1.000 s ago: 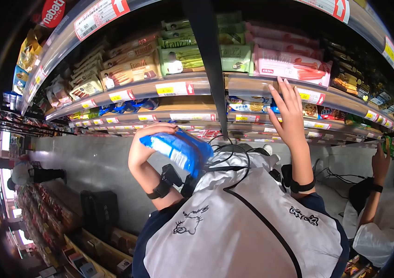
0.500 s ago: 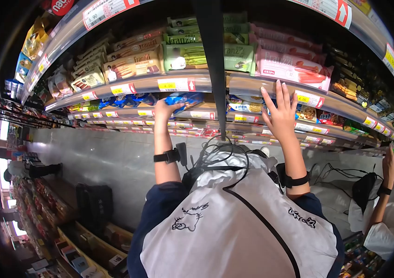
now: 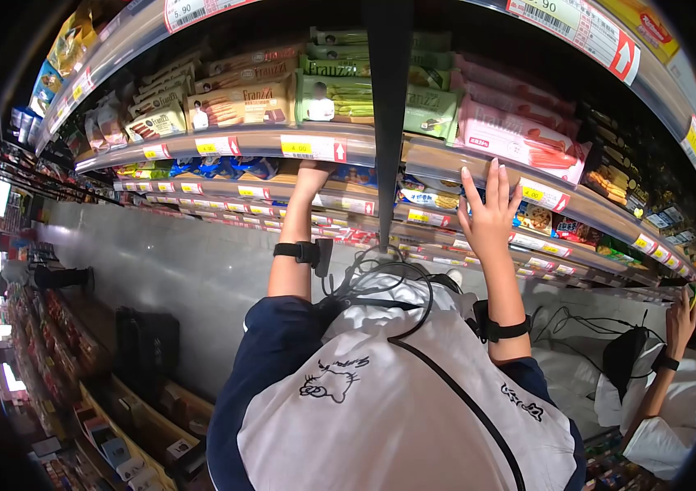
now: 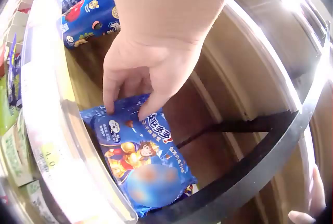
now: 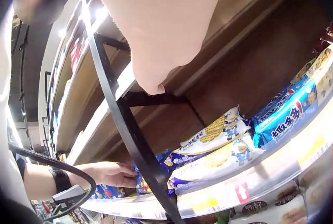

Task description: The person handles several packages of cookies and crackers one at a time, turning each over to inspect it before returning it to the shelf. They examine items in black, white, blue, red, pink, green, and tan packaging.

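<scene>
My left hand point(image 3: 313, 177) reaches in under the shelf of wafer packs. In the left wrist view its thumb and fingers pinch the top edge of a blue snack packet point(image 4: 145, 164) with a cartoon figure. That packet lies over the wooden shelf, its lower end by a black upright point(image 4: 234, 174). My right hand point(image 3: 491, 217) has its fingers extended, fingertips at the shelf edge below a pink wafer pack point(image 3: 520, 139). Nothing is in its grasp. The right wrist view shows white-and-yellow biscuit packs point(image 5: 216, 161) and a blue pack point(image 5: 286, 117) on the shelf below that hand.
Blue cylindrical packs point(image 4: 91, 18) lie behind my left hand. Green wafer packs point(image 3: 336, 96) and tan ones point(image 3: 237, 106) fill the shelf above. Black cables point(image 3: 389, 278) hang before my shirt. Another person's hand point(image 3: 680, 323) is at the far right.
My left hand has carried the blue packet from in front of my body up and forward onto the lower shelf. My right hand has stayed near the shelf edge.
</scene>
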A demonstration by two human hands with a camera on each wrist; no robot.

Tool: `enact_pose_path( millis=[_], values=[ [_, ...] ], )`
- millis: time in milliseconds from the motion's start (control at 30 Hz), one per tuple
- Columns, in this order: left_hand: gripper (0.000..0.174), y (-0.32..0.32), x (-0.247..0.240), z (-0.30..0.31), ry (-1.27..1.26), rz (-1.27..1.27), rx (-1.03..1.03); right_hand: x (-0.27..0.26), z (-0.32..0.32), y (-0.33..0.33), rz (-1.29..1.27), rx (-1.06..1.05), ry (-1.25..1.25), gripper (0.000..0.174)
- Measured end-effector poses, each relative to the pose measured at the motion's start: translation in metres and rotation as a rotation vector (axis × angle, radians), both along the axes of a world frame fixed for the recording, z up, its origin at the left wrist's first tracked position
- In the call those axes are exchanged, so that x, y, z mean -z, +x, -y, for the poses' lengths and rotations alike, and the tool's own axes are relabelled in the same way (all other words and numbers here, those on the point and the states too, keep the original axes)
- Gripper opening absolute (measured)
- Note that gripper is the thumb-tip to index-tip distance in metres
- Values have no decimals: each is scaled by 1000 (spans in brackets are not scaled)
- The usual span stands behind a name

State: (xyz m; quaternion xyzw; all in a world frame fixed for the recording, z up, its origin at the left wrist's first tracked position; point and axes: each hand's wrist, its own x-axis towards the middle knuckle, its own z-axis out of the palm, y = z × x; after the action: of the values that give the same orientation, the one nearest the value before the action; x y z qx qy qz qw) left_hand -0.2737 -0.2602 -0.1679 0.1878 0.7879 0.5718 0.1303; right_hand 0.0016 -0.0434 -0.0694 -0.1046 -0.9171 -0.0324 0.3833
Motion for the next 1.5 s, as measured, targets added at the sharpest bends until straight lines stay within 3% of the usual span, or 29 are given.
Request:
enact_pose_path(
  millis=[133, 167, 233, 300, 400, 533, 633, 667, 767, 800, 933, 1033, 1167, 1500],
  values=[
    [35, 7, 6, -5, -124, -301, -2, 3, 0, 0, 4, 10, 7, 65],
    [34, 12, 6, -2, -307, -696, -84, 3, -1, 0, 3, 10, 10, 66],
    [31, 23, -5, 7, -416, -577, -110, 6, -2, -1, 8, 14, 5, 68],
    [30, 61, -67, 13, -620, -505, -46, 8, -1, -2, 1, 21, 0, 69],
    [20, 98, -115, 14, -271, -609, 124, 12, 0, -5, -25, 33, -18, 67],
    [9, 133, -168, 3, -190, -906, 152, 15, 2, -7, -48, 42, -5, 66],
    [11, 159, -195, -8, 14, -1012, 237, 12, 3, -6, -44, 33, 1, 66],
    [20, 164, -200, -12, 67, -1020, 292, 10, 4, -5, -42, 30, 3, 66],
    [32, 176, -217, -33, 86, -1093, 340, -9, 14, 4, -52, -81, -198, 65],
    [42, 177, -219, -38, 53, -1070, 384, -14, 16, 6, -126, -75, -209, 66],
    [50, 182, -220, -63, 156, -1019, 342, -46, -4, 24, -326, 85, -224, 70],
    [55, 185, -213, -76, 69, -1026, 270, -78, -20, 46, -401, 147, -451, 62],
    [58, 193, -198, -91, -177, -1017, 167, -83, -51, 67, -291, 181, -527, 50],
    [60, 201, -197, -99, -247, -994, 174, -101, -59, 53, -263, 252, -251, 44]
  ],
)
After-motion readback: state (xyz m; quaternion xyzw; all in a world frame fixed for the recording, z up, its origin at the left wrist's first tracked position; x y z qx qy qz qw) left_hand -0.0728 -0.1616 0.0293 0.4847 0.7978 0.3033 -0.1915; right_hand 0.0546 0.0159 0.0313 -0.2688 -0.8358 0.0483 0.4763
